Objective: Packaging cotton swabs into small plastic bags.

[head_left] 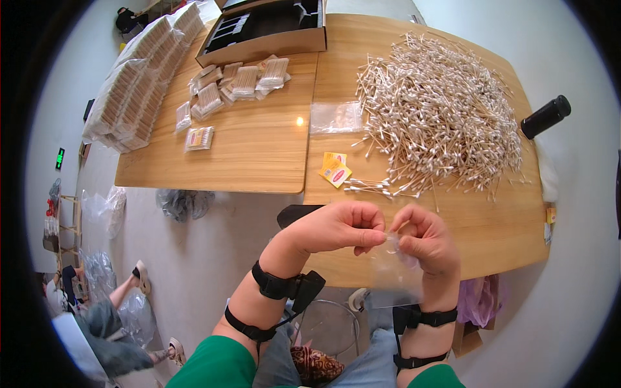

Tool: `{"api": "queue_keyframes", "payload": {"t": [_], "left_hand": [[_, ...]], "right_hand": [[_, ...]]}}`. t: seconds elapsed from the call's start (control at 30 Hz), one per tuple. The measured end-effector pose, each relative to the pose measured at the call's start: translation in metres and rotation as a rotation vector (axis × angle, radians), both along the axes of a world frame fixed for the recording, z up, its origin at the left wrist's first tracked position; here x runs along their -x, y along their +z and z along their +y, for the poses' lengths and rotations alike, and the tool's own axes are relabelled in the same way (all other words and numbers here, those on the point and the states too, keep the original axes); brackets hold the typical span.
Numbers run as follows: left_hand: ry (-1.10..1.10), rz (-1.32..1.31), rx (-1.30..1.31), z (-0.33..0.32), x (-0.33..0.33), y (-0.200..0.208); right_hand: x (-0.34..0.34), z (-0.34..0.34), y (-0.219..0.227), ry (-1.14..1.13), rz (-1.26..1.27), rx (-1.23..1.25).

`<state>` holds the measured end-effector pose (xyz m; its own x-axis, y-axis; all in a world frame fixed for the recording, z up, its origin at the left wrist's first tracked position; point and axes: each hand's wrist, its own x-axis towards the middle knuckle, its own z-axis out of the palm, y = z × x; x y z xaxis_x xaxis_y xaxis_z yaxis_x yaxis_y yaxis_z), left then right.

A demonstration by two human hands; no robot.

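Both my hands meet above the table's near edge, pinching the top of a small clear plastic bag (396,281) that hangs down below them. My left hand (343,227) has its thumb and fingers closed at one side of the bag's mouth. On the other side, my right hand (428,242) is closed on it too, slightly blurred. Just beyond them lie several loose cotton swabs (367,187) and two yellow cards (335,169). A big heap of cotton swabs (446,116) covers the right part of the table, with a flat stack of clear bags (336,118) at its left.
Filled swab packets (244,83) lie scattered at the left, before an open cardboard box (262,46). A tall wrapped stack of packets (139,84) stands at the far left edge. A black bottle (546,116) is at the right edge. Another person's legs (116,323) show at lower left.
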<state>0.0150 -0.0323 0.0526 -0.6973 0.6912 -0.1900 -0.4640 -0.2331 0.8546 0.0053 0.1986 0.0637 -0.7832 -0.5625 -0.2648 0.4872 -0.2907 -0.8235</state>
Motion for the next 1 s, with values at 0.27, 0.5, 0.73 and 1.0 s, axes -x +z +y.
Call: {"api": "queue_keyframes", "payload": {"t": [0.27, 0.5, 0.73, 1.0], "left_hand": [[-0.040, -0.019, -0.133, -0.001, 0.002, -0.004], [-0.118, 0.067, -0.068, -0.004, -0.003, -0.009], [-0.054, 0.673, 0.708, -0.021, -0.020, 0.020], [0.037, 0.574, 0.986, -0.043, -0.024, 0.036]], "right_hand": [[0.004, -0.001, -0.021, 0.035, 0.360, 0.357], [-0.001, 0.013, -0.007, 0.420, 0.105, 0.370], [-0.008, -0.010, 0.007, 0.449, 0.543, -0.268], [-0.014, -0.033, 0.023, 0.301, 0.702, -0.426]]}}
